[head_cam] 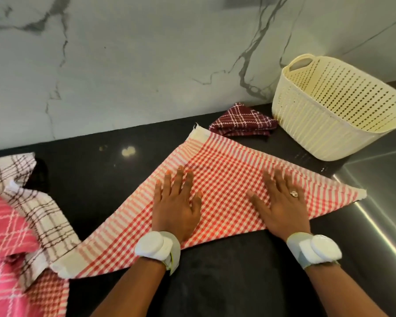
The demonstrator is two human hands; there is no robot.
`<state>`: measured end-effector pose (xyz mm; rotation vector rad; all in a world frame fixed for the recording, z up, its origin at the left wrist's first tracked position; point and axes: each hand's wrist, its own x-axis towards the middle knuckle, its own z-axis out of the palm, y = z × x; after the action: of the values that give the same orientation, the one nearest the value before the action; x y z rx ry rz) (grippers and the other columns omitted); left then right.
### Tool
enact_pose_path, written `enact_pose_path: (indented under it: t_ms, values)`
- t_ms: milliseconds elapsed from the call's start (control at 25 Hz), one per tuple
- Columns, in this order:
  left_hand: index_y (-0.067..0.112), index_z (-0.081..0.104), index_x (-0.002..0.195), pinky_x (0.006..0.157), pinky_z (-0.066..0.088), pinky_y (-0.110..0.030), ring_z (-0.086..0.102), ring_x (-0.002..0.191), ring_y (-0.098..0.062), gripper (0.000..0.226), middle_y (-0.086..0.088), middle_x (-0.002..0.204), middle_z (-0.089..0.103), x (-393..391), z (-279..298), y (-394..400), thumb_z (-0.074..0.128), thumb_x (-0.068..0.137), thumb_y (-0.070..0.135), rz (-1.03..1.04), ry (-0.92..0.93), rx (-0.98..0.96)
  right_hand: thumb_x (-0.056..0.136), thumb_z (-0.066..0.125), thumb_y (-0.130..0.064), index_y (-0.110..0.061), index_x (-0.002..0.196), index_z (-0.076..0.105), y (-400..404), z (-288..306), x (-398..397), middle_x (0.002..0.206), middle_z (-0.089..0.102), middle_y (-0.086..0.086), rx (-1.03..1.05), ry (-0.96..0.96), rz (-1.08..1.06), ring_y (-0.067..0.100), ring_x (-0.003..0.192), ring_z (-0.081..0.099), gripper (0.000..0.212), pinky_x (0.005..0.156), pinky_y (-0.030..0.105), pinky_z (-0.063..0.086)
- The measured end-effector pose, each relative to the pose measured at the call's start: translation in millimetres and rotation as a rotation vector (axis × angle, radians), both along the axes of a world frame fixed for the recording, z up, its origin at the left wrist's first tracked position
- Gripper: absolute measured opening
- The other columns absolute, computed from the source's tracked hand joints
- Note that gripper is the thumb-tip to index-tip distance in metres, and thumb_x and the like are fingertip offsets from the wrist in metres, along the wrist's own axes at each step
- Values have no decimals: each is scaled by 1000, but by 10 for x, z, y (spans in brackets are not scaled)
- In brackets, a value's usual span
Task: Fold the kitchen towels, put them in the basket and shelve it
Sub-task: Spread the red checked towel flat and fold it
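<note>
surface (215, 282): dark, marble wall behind
red towel (226, 179): spread flat in the middle
basket (325, 124): far right, empty
maroon towel (241, 121): folded beside basket
left hand (177, 203): flat, fingers straight, pressing red towel
right hand (281, 202): same, pressing it too

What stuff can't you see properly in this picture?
- Basket, head view: its right side is cut off by the picture's edge, and its near wall hides the bottom.
- Pink towel, head view: runs off the left and bottom edges, so its full size is unknown.
- Red checked towel: both hands, left and right, lie flat on it and cover its middle.
- Maroon towel: partly behind the basket.
</note>
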<state>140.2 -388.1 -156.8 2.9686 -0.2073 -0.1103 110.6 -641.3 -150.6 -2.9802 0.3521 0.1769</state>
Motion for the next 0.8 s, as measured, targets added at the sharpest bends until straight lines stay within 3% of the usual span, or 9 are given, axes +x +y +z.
enact_pose_path:
  t_ms: [200, 400, 520, 640, 720, 800]
  values:
    - [36, -14, 150, 116, -15, -43, -17, 147, -22, 67, 7, 158, -21, 0, 9, -6, -4, 90, 64, 5, -3, 14, 71, -8, -86, -37, 151, -10, -161, 3, -51, 160, -14, -3, -7, 4, -102, 22, 148, -13, 93, 117, 43, -11]
    - [35, -13, 151, 117, -13, -44, -16, 146, -22, 70, 6, 158, -19, -13, 34, 15, -7, 88, 64, -4, 28, 16, 81, 3, -83, -36, 151, -12, -107, 27, -44, 160, -16, -2, 14, -2, -103, 22, 147, -15, 85, 118, 43, -11]
    - [30, 4, 154, 118, -10, -45, -6, 148, -23, 69, 3, 162, -4, -126, 102, -4, 6, 93, 61, -12, -56, -11, 86, 11, -79, -35, 152, -7, -107, 38, -56, 161, -14, -2, 48, -30, -104, 22, 147, -14, 82, 116, 41, -14]
    - [26, 25, 151, 119, -2, -43, 8, 149, -23, 59, 1, 161, 15, -102, 276, -440, 30, 97, 50, -109, -170, -231, 87, 14, -77, -33, 153, -2, -152, 27, -63, 161, -11, -1, 77, -68, -124, 22, 148, -12, 81, 116, 41, -14]
    - [30, 19, 152, 120, 1, -42, 4, 149, -21, 63, 2, 162, 10, -6, 307, -797, 25, 94, 55, -241, -112, -267, 88, 18, -75, -31, 154, 1, -148, 49, -62, 162, -8, -1, 93, -84, -132, 22, 148, -11, 82, 116, 41, -13]
    - [35, 1, 153, 120, -5, -43, -8, 149, -21, 72, 2, 162, -6, 24, 238, -1014, 3, 87, 66, -380, -29, -113, 89, 21, -73, -28, 154, 3, -140, 59, -101, 162, -5, 0, 90, -100, -122, 22, 149, -9, 81, 116, 40, -12]
